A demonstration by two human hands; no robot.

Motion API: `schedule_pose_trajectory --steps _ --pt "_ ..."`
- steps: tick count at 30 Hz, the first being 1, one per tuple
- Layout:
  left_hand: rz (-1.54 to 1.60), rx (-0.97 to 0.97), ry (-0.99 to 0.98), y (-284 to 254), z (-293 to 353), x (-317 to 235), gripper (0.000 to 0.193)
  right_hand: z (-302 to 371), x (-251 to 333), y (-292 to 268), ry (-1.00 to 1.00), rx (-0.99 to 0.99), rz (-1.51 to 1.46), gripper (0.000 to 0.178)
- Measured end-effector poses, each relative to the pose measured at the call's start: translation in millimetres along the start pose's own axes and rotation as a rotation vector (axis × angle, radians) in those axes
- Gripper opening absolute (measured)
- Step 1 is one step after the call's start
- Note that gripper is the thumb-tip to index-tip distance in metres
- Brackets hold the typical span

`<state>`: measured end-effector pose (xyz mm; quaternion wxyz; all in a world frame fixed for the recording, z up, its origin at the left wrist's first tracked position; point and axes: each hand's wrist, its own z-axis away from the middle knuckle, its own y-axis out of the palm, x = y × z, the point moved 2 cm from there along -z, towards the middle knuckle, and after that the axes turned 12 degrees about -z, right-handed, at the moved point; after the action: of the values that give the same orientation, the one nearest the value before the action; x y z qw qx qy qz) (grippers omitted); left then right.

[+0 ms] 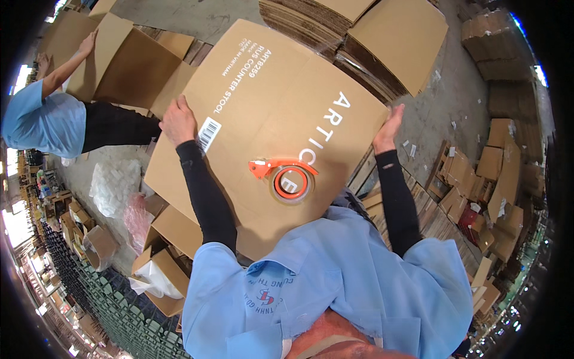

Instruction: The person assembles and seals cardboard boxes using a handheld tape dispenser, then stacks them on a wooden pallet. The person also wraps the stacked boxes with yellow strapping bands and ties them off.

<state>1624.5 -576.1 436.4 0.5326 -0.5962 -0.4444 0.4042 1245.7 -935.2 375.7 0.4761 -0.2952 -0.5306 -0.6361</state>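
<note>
A large closed cardboard box (263, 113) with white print and a barcode label lies before me, set at a slant. On its top, toward my body, rests an orange tape dispenser (286, 178) with a roll of clear tape; neither hand touches it. My left hand (179, 122) grips the box's left edge, its fingers bent over the rim. At the right corner my right hand (388, 128) presses its palm to the box's side, the fingers pointing away from me. The undersides of both grips are hidden.
Flat cardboard stacks (394, 42) stand just beyond the box. On the left a co-worker (48, 119) handles an open carton (134, 66). Clear plastic wrap (116, 188) and an open box (164, 278) lie at my left. Cardboard scraps (463, 185) and wooden pallets are at right.
</note>
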Motion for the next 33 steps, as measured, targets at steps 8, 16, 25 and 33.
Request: schedule_pose_trajectory --steps 8,16,25,33 --pt "-0.010 -0.132 -0.013 7 -14 6 0.038 64 47 59 -0.494 0.350 0.495 0.067" --pt "0.122 -0.233 -0.050 15 -9 5 0.025 208 31 127 -0.291 1.464 1.452 0.049" --pt "0.402 -0.216 -0.160 13 -12 8 0.017 205 60 194 0.906 1.057 0.719 0.045" --pt "0.472 -0.190 -0.180 5 -12 15 0.020 225 46 362 -0.424 1.390 0.956 0.049"
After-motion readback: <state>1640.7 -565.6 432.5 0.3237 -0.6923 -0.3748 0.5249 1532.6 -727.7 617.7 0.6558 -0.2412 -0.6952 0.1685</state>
